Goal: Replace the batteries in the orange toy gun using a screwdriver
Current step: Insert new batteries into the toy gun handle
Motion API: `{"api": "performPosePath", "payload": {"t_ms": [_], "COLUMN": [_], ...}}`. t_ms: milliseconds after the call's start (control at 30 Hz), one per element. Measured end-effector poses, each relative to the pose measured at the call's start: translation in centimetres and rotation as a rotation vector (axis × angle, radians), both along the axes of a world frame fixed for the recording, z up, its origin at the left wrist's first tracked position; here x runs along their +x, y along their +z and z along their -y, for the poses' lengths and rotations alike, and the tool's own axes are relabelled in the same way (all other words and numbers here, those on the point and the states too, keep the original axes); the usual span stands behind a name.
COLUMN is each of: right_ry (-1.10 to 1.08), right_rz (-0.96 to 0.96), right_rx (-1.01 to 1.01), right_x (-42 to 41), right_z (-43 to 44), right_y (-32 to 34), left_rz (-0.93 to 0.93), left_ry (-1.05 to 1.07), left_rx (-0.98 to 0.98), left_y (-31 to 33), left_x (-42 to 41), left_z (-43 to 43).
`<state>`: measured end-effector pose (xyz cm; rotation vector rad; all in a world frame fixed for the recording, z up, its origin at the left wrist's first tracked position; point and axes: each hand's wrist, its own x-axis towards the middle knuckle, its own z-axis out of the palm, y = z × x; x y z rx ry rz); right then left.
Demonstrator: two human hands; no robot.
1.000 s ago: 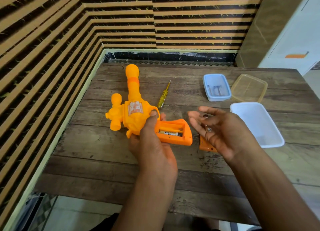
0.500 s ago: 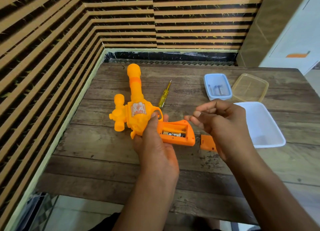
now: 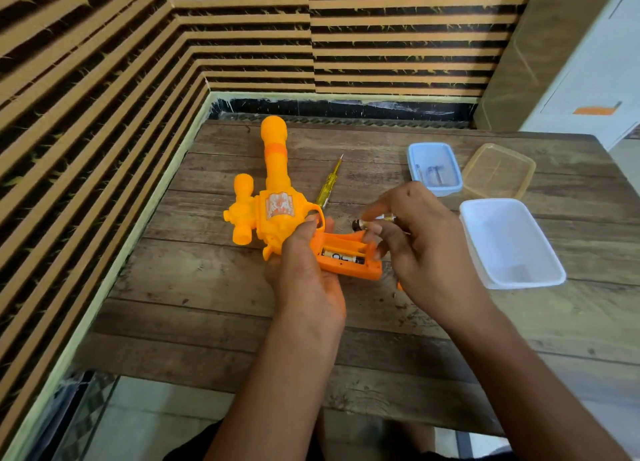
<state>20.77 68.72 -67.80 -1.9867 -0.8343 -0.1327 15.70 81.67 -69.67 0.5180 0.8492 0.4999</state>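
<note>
Wooden table (image 3: 207, 287) under orange toy gun (image 3: 277, 215) — striped walls (image 3: 138, 62).

Orange toy gun (image 3: 277, 215), barrel pointing away, grip compartment open, one battery (image 3: 341, 257) seated. Second battery (image 3: 362, 224) held just above grip. Yellow screwdriver (image 3: 327, 189) beside barrel, tip away.

No text can be read in full.

Sticker (image 3: 279, 207) on the gun (image 3: 273, 183) body: white-and-orange print, too blurred to read.

Battery (image 3: 341, 257) in the open grip compartment, at 4 o'clock from the sticker: black casing with large white characters resembling "OL". The brand cannot be determined.

Second battery (image 3: 360, 224), pinched in the right hand (image 3: 426, 253), at 1 o'clock from the first: dark end and metallic casing, print too small to tell.

Orange patch (image 3: 595, 110) on the white cabinet (image 3: 595, 62), at 2 o'clock from the gun: characters, if any, cannot be made out.
</note>
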Motion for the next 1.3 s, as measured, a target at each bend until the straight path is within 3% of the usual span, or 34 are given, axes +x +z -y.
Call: {"api": "performPosePath", "payload": {"t_ms": [67, 300, 567, 867, 1067, 1300], "right_ry": [-0.006, 0.061, 0.098, 0.097, 0.160, 0.101], "right_rz": [0.108, 0.189, 0.242, 0.080, 0.112, -0.147], "right_rx": [-0.028, -0.129, -0.002, 0.044, 0.030, 0.157], "right_x": [0.0, -0.2, -0.6, -0.1, 0.0, -0.4], "right_z": [0.0, -0.3, -1.6, -1.7, -2.0, -2.5], "right_y": [0.2, -0.1, -1.3, -2.2, -2.3, -2.6], "left_rz": [-0.022, -0.111, -0.069, -0.044, -0.001, 0.043], "left_ry": [-0.003, -0.055, -0.054, -0.066, -0.070, -0.052], "left_rx": [0.022, 0.032, 0.022, 0.028, 0.007, -0.005], "left_y": [-0.2, -1.1, -1.2, -1.1, -0.5, 0.7], "left_x": [0.1, 0.2, 0.2, 0.0, -0.3, -0.4], "left_z": [-0.2, -0.7, -0.5, -0.7, -0.3, 0.2]}}
